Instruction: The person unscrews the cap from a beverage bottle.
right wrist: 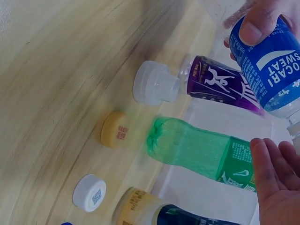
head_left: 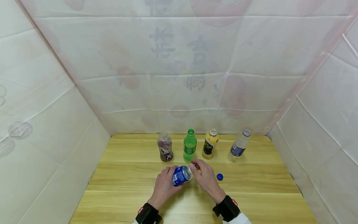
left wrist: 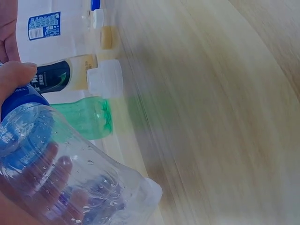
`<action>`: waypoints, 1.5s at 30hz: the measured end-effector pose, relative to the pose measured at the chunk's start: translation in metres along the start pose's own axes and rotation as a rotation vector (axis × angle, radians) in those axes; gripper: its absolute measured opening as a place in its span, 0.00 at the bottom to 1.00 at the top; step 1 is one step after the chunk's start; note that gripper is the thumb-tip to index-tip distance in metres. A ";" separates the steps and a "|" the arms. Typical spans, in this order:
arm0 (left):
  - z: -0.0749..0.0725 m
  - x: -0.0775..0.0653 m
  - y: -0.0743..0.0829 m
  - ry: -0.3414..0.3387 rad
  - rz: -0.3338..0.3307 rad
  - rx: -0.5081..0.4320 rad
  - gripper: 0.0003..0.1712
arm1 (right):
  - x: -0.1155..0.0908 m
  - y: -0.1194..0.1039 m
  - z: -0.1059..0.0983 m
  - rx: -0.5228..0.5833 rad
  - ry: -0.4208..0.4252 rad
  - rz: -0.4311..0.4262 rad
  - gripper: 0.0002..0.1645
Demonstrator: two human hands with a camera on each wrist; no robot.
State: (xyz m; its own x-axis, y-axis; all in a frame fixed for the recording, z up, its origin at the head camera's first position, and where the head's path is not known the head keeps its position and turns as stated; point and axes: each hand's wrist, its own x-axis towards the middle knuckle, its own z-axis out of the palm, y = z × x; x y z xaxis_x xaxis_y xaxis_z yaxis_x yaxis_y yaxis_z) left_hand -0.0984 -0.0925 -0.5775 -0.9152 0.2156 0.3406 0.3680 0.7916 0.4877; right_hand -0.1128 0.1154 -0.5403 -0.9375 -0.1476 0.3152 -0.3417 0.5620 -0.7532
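Observation:
My left hand [head_left: 165, 186] grips a Pocari Sweat bottle [head_left: 180, 176] round its blue label, holding it tilted with the neck to the right. The lower body [left wrist: 89, 159] is clear, dotted with droplets, and fingers show through it. At the bottle's neck, my right hand [head_left: 206, 179] has thumb and fingers on the small white cap, which they largely hide. In the right wrist view the neck lies against extended fingers [right wrist: 265, 164], the thumb out of frame. Behind the hands stand a purple-labelled bottle [head_left: 165, 149] and a green bottle [head_left: 190, 148], both uncapped.
Further right are an uncapped yellow bottle [head_left: 210, 144] and a clear bottle [head_left: 240, 146] with a blue neck ring. Loose caps lie on the wooden table [head_left: 251, 193]: blue [head_left: 219, 177], white [right wrist: 89, 193], orange [right wrist: 114, 130] and a translucent stepped one [right wrist: 152, 84]. Fabric walls surround the table.

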 end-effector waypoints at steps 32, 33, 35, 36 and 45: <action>-0.003 0.000 0.005 -0.118 -0.088 -0.320 0.43 | 0.003 -0.011 -0.014 -0.021 -0.001 -0.167 0.07; -0.003 0.000 0.005 -0.124 -0.091 -0.333 0.43 | 0.003 -0.011 -0.015 -0.017 -0.006 -0.182 0.07; -0.004 0.000 0.005 -0.134 -0.097 -0.356 0.43 | 0.004 -0.011 -0.016 -0.014 -0.018 -0.207 0.07; -0.004 -0.001 0.005 -0.136 -0.098 -0.362 0.43 | 0.004 -0.011 -0.017 -0.014 -0.021 -0.216 0.08; -0.004 0.001 0.005 -0.141 -0.109 -0.368 0.42 | 0.004 -0.011 -0.019 -0.027 -0.033 -0.238 0.08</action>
State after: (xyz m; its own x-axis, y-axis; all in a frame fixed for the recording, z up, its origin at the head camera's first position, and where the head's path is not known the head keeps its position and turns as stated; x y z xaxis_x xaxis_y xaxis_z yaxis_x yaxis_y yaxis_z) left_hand -0.0967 -0.0903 -0.5714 -0.9563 0.2380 0.1696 0.2781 0.5621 0.7789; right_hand -0.1117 0.1236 -0.5198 -0.8324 -0.3049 0.4628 -0.5521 0.5293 -0.6443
